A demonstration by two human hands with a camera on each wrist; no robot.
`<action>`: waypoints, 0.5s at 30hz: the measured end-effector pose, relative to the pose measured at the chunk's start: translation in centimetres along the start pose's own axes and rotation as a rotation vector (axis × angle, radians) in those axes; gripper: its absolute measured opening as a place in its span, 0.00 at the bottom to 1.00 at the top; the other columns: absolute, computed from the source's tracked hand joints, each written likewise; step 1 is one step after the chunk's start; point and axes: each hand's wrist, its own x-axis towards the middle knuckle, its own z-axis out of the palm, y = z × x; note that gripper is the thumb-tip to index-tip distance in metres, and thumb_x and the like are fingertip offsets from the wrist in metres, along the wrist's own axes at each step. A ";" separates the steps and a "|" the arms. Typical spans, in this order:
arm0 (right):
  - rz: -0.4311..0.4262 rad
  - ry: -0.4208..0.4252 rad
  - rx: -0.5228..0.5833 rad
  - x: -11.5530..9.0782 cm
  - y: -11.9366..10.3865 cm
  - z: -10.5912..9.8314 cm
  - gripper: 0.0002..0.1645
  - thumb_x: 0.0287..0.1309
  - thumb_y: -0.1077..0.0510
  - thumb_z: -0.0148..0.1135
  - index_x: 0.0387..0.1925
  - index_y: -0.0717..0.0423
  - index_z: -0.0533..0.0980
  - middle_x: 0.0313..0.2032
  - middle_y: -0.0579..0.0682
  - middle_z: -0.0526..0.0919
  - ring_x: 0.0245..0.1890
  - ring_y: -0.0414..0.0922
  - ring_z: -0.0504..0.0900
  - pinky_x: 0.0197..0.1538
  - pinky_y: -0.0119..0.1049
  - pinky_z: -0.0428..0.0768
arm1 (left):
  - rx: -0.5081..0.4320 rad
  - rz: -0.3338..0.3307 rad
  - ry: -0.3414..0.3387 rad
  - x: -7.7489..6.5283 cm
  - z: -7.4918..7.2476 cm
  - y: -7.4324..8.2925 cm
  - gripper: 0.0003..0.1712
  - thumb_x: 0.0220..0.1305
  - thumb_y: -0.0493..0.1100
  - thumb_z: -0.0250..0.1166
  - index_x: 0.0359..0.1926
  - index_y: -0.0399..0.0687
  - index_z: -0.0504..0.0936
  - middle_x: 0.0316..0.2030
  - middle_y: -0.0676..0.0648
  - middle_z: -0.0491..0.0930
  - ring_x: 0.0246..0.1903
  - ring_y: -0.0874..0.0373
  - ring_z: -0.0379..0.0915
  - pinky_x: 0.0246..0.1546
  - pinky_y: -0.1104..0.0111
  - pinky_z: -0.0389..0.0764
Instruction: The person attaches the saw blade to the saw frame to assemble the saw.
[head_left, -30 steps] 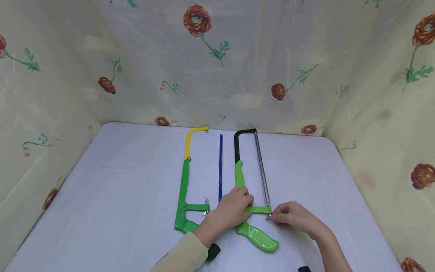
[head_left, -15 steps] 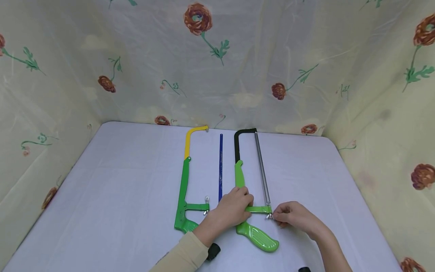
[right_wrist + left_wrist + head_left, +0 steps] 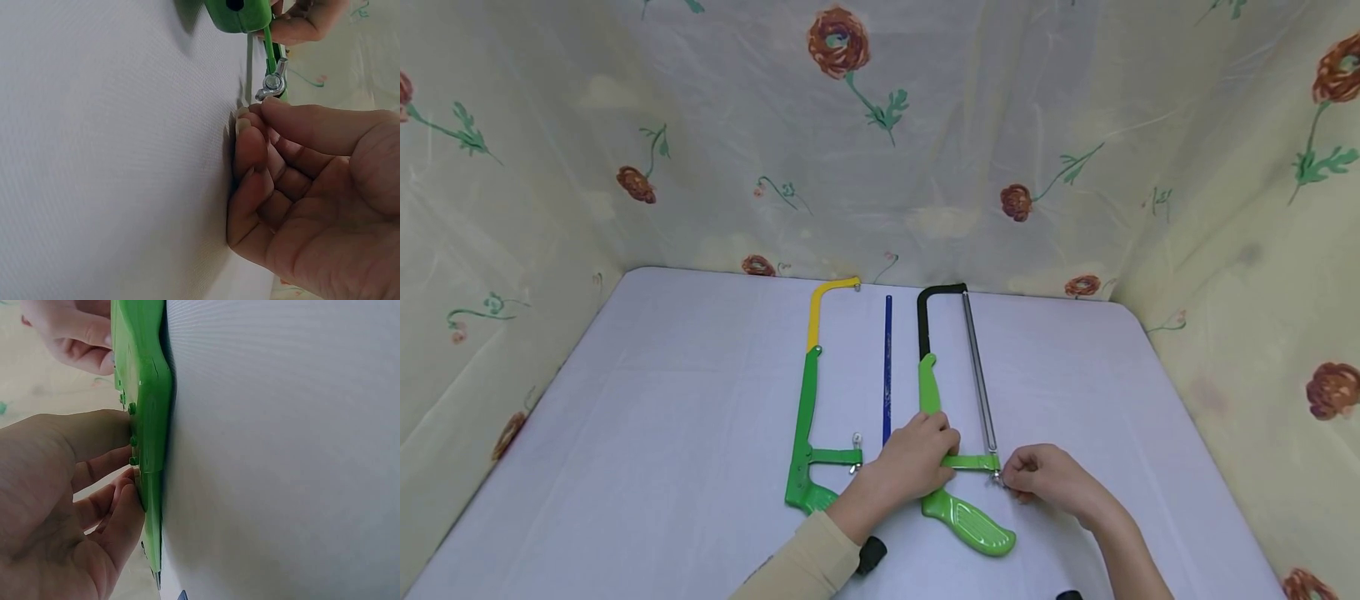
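Note:
A light green hacksaw (image 3: 967,522) with a black front frame lies on the white table, a grey blade (image 3: 979,375) strung along its right side. My left hand (image 3: 917,457) holds its frame above the handle; in the left wrist view, thumb and fingers grip the green frame (image 3: 147,419) from one side. At the end of the short green arm, my right hand (image 3: 1051,479) has thumb and fingertips at a silver wing nut (image 3: 273,82). The thumb tip meets the lower wing, while the other fingers curl close over the table.
To the left lies a dark green and yellow hacksaw frame (image 3: 805,408) with no blade, its handle partly behind my left forearm. Between the two saws is a loose blue hacksaw blade (image 3: 887,367). Flower-patterned cloth walls (image 3: 940,167) rise behind and at both sides.
The wing nut has turned between my right fingertips, which shifted slightly off it and came back. My left hand and both saws stay where they were.

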 end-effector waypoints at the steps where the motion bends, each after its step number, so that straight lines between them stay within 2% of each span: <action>1: 0.002 0.002 0.000 0.0 0.0 0.0 0.05 0.59 0.63 0.61 0.33 0.62 0.81 0.28 0.50 0.82 0.29 0.44 0.78 0.35 0.36 0.77 | 0.000 0.000 -0.001 0.0 0.0 0.0 0.09 0.63 0.49 0.69 0.43 0.54 0.83 0.44 0.54 0.75 0.41 0.61 0.65 0.30 0.76 0.68; 15: 0.018 0.010 -0.053 -0.1 -0.7 0.3 0.05 0.56 0.62 0.64 0.29 0.61 0.81 0.24 0.49 0.80 0.28 0.44 0.75 0.33 0.36 0.73 | 0.007 0.010 0.009 0.1 0.2 -0.2 0.09 0.62 0.49 0.70 0.41 0.56 0.82 0.42 0.55 0.74 0.41 0.62 0.66 0.32 0.75 0.70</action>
